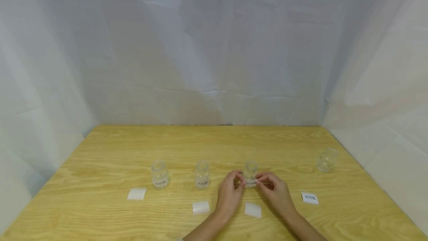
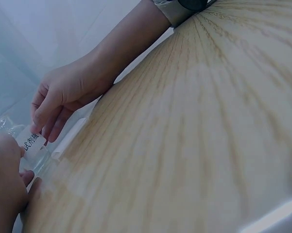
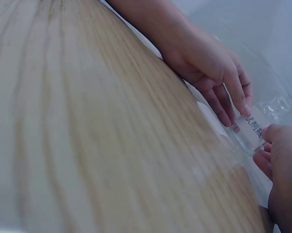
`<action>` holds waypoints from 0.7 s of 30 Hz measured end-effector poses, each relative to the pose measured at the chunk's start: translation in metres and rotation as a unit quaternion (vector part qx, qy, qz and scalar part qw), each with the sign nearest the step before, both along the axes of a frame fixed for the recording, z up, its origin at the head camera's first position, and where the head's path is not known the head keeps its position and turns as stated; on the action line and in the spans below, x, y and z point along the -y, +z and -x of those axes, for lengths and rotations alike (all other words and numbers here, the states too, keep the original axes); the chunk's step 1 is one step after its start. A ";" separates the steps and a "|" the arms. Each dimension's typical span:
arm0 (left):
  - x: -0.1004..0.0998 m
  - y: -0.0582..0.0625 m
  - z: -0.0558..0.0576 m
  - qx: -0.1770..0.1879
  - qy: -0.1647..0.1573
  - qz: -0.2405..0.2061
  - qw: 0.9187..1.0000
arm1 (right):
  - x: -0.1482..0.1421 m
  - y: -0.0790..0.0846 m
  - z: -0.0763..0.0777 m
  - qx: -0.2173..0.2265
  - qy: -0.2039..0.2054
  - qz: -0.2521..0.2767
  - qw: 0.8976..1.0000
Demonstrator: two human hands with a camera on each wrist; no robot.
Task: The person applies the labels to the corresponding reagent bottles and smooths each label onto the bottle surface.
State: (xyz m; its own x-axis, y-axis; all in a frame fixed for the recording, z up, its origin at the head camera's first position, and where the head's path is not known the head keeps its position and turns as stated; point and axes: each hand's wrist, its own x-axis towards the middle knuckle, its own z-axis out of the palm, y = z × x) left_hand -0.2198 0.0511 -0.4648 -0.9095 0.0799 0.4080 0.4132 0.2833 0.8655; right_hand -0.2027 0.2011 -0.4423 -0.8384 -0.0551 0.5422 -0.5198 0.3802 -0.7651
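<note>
A small clear glass bottle (image 1: 250, 167) stands upright on the table, right of the middle. Across its front lies a white label (image 3: 255, 127) with black printed characters. My left hand (image 1: 229, 193) pinches the label's left end between thumb and fingers. At the other end, my right hand (image 1: 275, 193) pinches it the same way. Seen from the left wrist, the label (image 2: 31, 140) sits flat along the bottle's side, with the right hand (image 2: 70, 90) beyond it. Fingers of both hands hide the bottle's sides.
Two more glass bottles (image 1: 160, 174) (image 1: 202, 174) with labels stand to the left. One bottle (image 1: 327, 160) lies tilted at the far right, behind a printed label (image 1: 310, 198). White backing papers (image 1: 136, 194) (image 1: 200, 207) (image 1: 253, 210) lie on the wooden table (image 1: 100, 218). Pale sheets (image 1: 214, 47) surround it.
</note>
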 end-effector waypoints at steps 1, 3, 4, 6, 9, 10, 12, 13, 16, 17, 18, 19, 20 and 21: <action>0.000 0.000 0.000 0.003 -0.002 -0.001 1.000 | 0.001 0.000 0.000 -0.005 -0.003 -0.002 1.000; 0.001 0.001 -0.001 0.000 -0.004 -0.003 1.000 | 0.001 0.000 0.000 -0.011 -0.009 -0.004 1.000; 0.001 0.001 -0.001 0.000 -0.005 -0.005 1.000 | 0.002 0.001 0.000 -0.013 -0.013 -0.005 1.000; 0.001 0.002 -0.001 -0.005 -0.005 -0.006 1.000 | 0.003 0.001 0.000 -0.014 -0.019 -0.007 1.000; 0.001 0.002 -0.002 -0.011 -0.003 -0.005 1.000 | 0.001 -0.003 0.003 -0.007 -0.019 0.003 1.000; 0.001 0.002 -0.001 -0.011 -0.004 -0.004 1.000 | 0.000 -0.006 0.005 0.001 -0.018 0.013 1.000; 0.001 0.002 -0.001 -0.013 -0.003 -0.003 1.000 | -0.003 -0.013 0.010 0.016 -0.014 0.034 0.999; 0.001 0.002 -0.001 -0.013 -0.002 -0.004 1.000 | -0.004 -0.017 0.012 0.024 -0.012 0.044 0.999; 0.001 0.001 0.000 -0.006 -0.003 -0.014 1.000 | -0.007 -0.023 0.016 0.044 -0.007 0.066 0.997; 0.001 0.001 0.000 -0.001 -0.003 -0.019 1.000 | -0.007 -0.024 0.016 0.043 -0.005 0.064 0.997; 0.001 0.001 0.000 0.005 -0.003 -0.024 1.000 | -0.007 -0.024 0.016 0.046 -0.006 0.062 0.997; 0.001 0.001 0.001 0.011 -0.004 -0.030 0.999 | -0.008 -0.024 0.016 0.049 -0.004 0.060 0.997; 0.001 0.001 0.001 0.018 -0.005 -0.036 0.999 | -0.008 -0.025 0.016 0.054 -0.002 0.058 0.997; 0.002 0.002 0.000 0.027 -0.003 -0.039 0.999 | -0.008 -0.025 0.015 0.064 -0.001 0.054 0.996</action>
State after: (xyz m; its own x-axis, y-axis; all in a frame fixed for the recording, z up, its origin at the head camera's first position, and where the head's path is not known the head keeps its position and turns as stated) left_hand -0.2201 0.0495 -0.4632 -0.9296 0.0556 0.3643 0.3675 0.2113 0.9057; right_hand -0.2181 0.2091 -0.4670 -0.9009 0.0005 0.4340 -0.4149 0.2926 -0.8615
